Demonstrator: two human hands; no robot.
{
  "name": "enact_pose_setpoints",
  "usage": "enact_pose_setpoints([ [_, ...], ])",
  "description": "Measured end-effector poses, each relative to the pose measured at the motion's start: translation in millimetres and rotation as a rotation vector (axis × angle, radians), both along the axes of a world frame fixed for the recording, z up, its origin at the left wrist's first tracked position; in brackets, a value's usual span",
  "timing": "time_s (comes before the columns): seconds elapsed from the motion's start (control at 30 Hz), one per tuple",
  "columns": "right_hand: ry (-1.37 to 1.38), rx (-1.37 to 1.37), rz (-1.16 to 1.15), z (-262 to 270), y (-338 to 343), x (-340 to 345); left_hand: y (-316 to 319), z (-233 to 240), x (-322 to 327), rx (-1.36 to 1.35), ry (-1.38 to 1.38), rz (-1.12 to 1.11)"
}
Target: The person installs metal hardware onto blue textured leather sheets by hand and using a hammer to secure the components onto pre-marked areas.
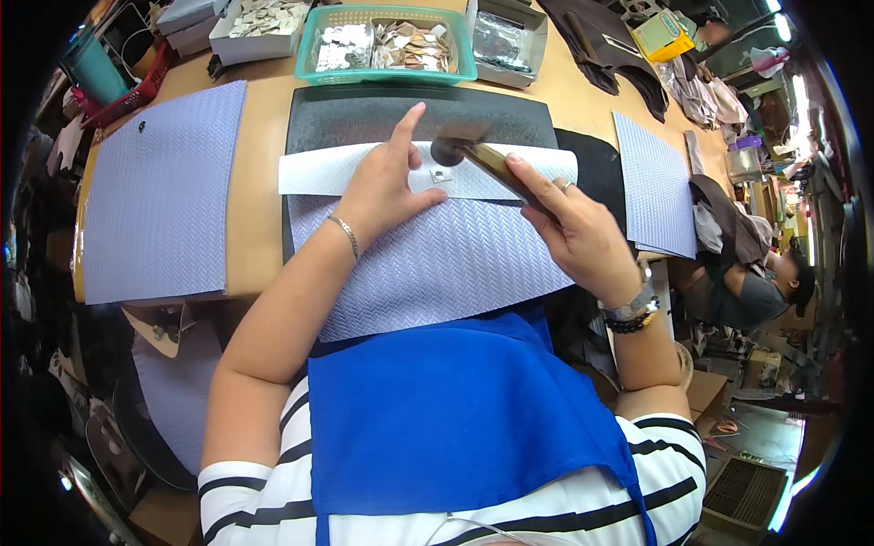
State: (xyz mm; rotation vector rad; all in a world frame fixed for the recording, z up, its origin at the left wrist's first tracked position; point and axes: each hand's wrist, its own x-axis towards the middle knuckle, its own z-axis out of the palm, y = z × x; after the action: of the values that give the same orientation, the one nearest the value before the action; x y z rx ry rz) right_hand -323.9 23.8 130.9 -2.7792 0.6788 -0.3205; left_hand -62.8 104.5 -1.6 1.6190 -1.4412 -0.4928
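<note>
My right hand (587, 235) grips the wooden handle of a hammer (505, 176). The hammer's head is motion-blurred and hangs over a white folded-back strip (317, 174) of a lavender woven-texture sheet (444, 266). On that strip, close below the head, is a small metal fastener (440, 175) on a pale square backing. My left hand (386, 177) rests on the strip with index finger and thumb spread apart, the thumb tip beside the fastener. A dark slab (423, 112) lies beneath the strip; the sheet's near edge overhangs toward my blue apron (444, 423).
A teal basket (386, 76) with small pieces stands beyond the slab, between an open white box (249, 51) and a grey box (509, 72). More lavender sheets lie left (160, 205) and right (655, 184). Dark brown material (614, 51) lies far right; a person (751, 293) sits beyond.
</note>
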Motion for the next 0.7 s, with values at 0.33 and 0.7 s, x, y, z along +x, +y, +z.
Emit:
enact_pose_setpoints([
  [0.33, -0.277, 0.199, -0.025, -72, 7, -24, -3, -1, 0, 0.018, -0.007, -0.015],
  [0.7, -0.171, -0.179, -0.502, -61, -36, -121, 6, 35, -7, -0.057, -0.551, -0.068],
])
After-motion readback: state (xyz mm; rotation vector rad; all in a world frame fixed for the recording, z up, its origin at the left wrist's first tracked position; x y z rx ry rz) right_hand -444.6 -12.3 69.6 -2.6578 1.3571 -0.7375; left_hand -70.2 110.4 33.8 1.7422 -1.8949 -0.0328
